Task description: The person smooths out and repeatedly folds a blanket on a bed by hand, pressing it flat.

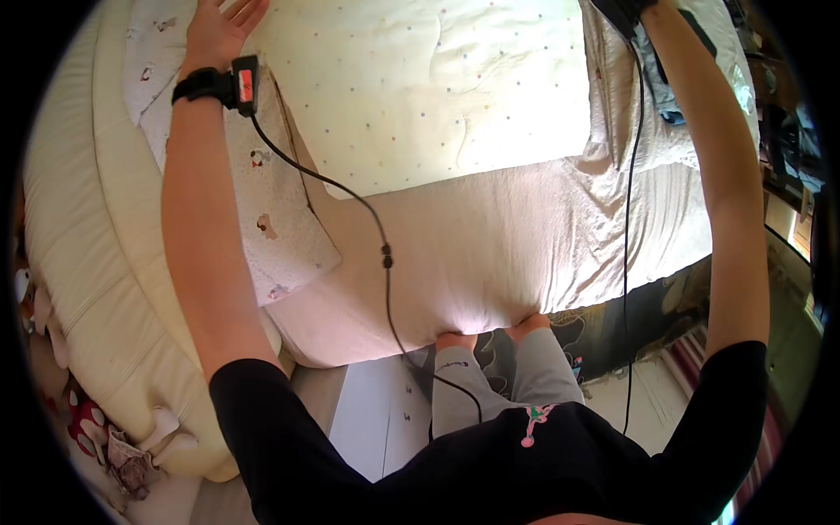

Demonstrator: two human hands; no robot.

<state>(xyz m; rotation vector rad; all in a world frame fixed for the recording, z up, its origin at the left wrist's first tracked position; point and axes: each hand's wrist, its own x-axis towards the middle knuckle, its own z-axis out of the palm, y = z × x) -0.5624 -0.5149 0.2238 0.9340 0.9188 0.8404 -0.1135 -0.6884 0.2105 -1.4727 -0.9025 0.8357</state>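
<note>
My left hand reaches to the top edge at the upper left, its visible fingers stretched out, with nothing seen in them. It is beside the left edge of a cream quilt with small coloured dots, spread flat on the bed. A black strap with a small box sits on my left wrist, and a cable runs from it. My right arm extends to the upper right, where a black wrist device shows at the edge. My right hand itself is cut off by the frame.
Beneath the quilt lies a wrinkled beige sheet. White cloth with an animal print is at its left, beside a padded cream bed edge. Two cables hang toward my body. Dark folded clothing lies at right; soft toys are lower left.
</note>
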